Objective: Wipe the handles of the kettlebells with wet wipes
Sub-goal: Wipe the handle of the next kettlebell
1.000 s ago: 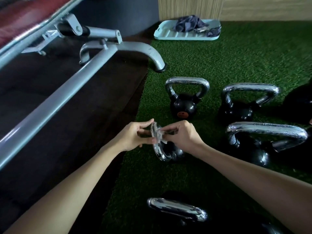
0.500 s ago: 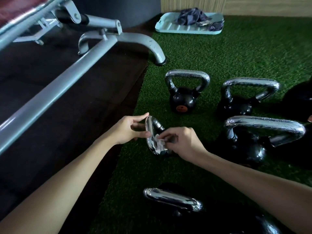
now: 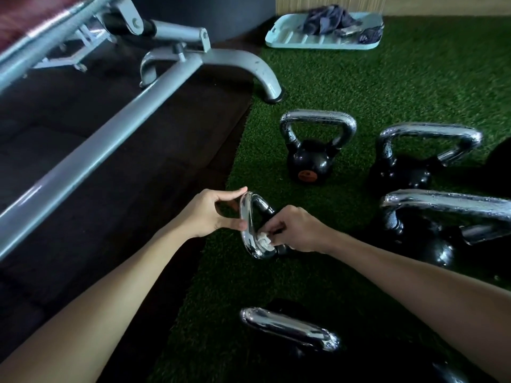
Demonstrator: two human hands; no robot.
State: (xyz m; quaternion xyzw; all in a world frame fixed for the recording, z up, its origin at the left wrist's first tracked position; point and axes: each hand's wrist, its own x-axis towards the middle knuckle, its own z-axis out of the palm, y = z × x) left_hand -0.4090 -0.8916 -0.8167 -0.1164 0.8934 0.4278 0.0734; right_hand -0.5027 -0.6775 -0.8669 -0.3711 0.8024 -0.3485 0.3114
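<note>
The small kettlebell [image 3: 266,209] sits tilted on the turf [image 3: 359,78], left grip [image 3: 210,214] pinching its slick chrome handle [image 3: 245,230]. Right grip [image 3: 300,230] pinches a soft wet wipe [image 3: 264,240] against it; likely heavy, so steady the handle

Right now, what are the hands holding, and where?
The left hand pinches the kettlebell's chrome handle by its top bar; the right hand holds a wet wipe against its corner.
</note>
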